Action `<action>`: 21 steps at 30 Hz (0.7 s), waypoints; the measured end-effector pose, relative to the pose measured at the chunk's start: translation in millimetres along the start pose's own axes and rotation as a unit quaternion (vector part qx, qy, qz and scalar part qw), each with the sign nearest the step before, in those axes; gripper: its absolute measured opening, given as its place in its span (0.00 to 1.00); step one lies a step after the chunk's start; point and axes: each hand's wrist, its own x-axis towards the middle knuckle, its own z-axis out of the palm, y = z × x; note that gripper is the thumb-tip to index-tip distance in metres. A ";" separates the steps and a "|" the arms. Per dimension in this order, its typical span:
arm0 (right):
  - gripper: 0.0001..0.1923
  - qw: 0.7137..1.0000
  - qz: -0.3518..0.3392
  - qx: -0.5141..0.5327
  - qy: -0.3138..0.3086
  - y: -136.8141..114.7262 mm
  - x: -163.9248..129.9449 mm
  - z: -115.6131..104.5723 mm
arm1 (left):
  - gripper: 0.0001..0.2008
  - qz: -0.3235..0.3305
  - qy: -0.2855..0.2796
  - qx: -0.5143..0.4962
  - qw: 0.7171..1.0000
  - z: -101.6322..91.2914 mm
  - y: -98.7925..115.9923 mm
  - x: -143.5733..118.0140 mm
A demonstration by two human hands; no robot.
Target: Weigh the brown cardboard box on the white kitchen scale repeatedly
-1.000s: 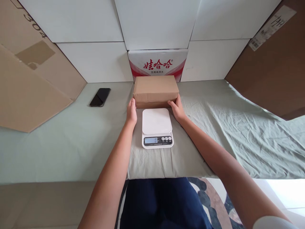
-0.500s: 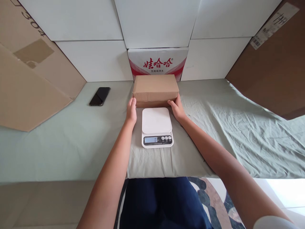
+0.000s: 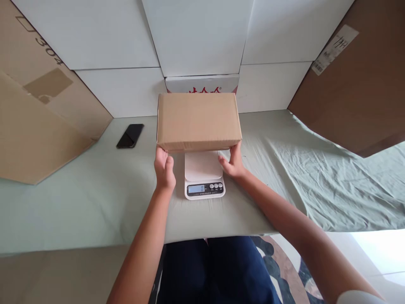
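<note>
A plain brown cardboard box point(image 3: 198, 121) is held in the air above the far half of a white kitchen scale point(image 3: 204, 177). My left hand point(image 3: 164, 169) grips its lower left corner from below. At the lower right edge, my right hand point(image 3: 232, 162) supports the box. The scale's display point(image 3: 196, 188) reads 0, and the box hides the scale's far edge. Whether the box touches the scale cannot be told.
A pale green cloth point(image 3: 95, 190) covers the table. A black phone point(image 3: 130, 135) lies at the left. Flat brown cardboard leans at the left point(image 3: 38, 114) and right point(image 3: 351, 84). A red-and-white carton point(image 3: 202, 84) stands behind the box, against white panels point(image 3: 120, 88).
Both hands have lifted the cardboard box off the table and brought it toward me, over the scale. The box now hides most of the red-and-white carton.
</note>
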 end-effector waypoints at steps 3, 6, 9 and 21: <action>0.49 1.000 0.024 0.006 -0.012 -27.1 -27.6 -10.5 | 0.36 -0.014 -0.001 0.004 1.000 -4.5 19.2 -35.1; 0.46 0.998 0.064 0.009 0.001 -51.3 -48.9 -17.9 | 0.36 -0.044 -0.011 -0.001 0.999 -7.3 27.6 -60.8; 0.44 0.996 0.086 0.016 0.012 -65.7 -56.6 -19.4 | 0.37 -0.066 -0.014 -0.008 0.998 -8.0 29.9 -70.0; 0.42 0.989 0.146 0.012 0.012 -73.4 -54.8 -18.4 | 0.37 -0.103 0.014 -0.023 0.994 -9.7 31.7 -71.6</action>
